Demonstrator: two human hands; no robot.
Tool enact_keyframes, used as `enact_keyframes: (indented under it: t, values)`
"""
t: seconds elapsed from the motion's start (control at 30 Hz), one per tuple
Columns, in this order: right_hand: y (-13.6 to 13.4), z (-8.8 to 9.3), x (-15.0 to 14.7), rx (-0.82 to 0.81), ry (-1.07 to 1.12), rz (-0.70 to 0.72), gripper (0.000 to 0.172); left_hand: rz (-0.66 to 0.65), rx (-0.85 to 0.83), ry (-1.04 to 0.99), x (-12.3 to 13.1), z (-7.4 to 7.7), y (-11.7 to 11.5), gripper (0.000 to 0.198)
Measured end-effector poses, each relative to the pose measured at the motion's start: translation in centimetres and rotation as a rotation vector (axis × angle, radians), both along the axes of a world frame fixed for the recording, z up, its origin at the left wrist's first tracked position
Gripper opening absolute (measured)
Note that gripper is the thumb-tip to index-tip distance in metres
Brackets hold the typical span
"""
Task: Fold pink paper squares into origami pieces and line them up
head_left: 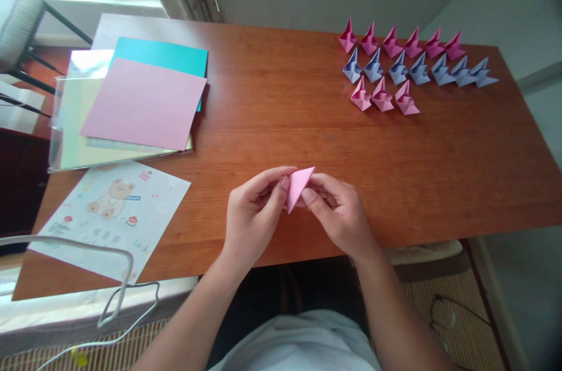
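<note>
A small piece of folded pink paper (299,185) is held up between both hands over the front part of the table. My left hand (257,207) pinches its left side between thumb and fingers. On the other side, my right hand (338,207) grips the paper's right edge, thumb in front. The fingers behind the paper are partly hidden. Finished-looking origami pieces stand in rows at the back right: dark pink ones (392,43) furthest back, blue ones (398,69) in the middle, and three light pink ones (382,96) in front.
On the left of the wooden table (263,107) lies a stack with a pale pink sheet (144,103) over a turquoise sheet (162,50) and a clear packet (65,125). A bear-printed sheet (114,219) lies nearer, crossed by a white tube (88,243). A chair (20,26) stands beyond the left edge.
</note>
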State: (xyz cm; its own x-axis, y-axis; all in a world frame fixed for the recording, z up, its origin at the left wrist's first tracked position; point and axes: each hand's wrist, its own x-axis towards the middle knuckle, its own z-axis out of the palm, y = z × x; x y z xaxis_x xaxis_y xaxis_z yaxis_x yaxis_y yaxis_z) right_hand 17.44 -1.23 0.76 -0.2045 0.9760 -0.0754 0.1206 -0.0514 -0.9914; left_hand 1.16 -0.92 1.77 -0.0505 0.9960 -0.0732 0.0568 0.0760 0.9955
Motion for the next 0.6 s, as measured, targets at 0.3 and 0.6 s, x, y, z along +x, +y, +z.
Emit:
enact_keyframes:
  t: [0.3,0.6]
  values:
    - [-0.03,0.08,0.13,0.017,0.014,0.014,0.019,-0.004,-0.002,0.002,-0.09,-0.11,0.05,0.019]
    - [0.00,-0.02,0.09,0.000,0.015,0.027,0.018,0.001,0.000,0.006,-0.01,-0.19,0.10,0.017]
